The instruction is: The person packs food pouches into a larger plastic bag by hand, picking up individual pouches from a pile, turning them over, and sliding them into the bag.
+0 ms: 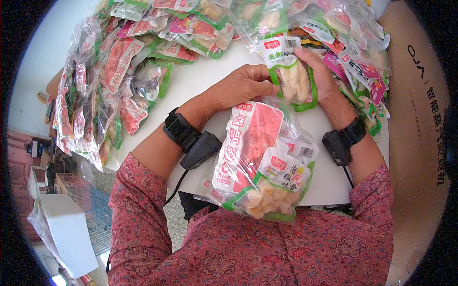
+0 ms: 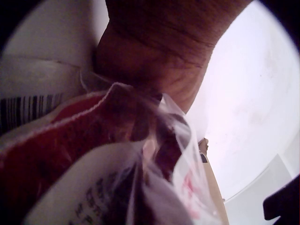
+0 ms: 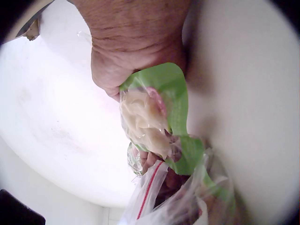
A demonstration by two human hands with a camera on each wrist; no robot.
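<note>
My right hand (image 1: 318, 72) grips a green-edged snack packet (image 1: 292, 78) with pale pieces inside, held upright over the white table (image 1: 200, 81). My left hand (image 1: 245, 86) curls round the mouth of a clear plastic bag (image 1: 260, 157), and its fingertips touch the packet. The bag holds a red packet and another green one, and hangs down over the table's near edge against my lap. In the right wrist view the hand (image 3: 131, 51) pinches the green packet (image 3: 157, 117) just above the bag's opening (image 3: 159, 197). The left wrist view shows my palm (image 2: 159, 51) over the red packet (image 2: 70, 154) in the bag.
Heaps of red, pink and green snack packets (image 1: 119, 62) cover the table's far and left sides. A large cardboard box (image 1: 420, 95) stands at the right. Lower left, on the floor, are a white box (image 1: 67, 229) and a wire crate.
</note>
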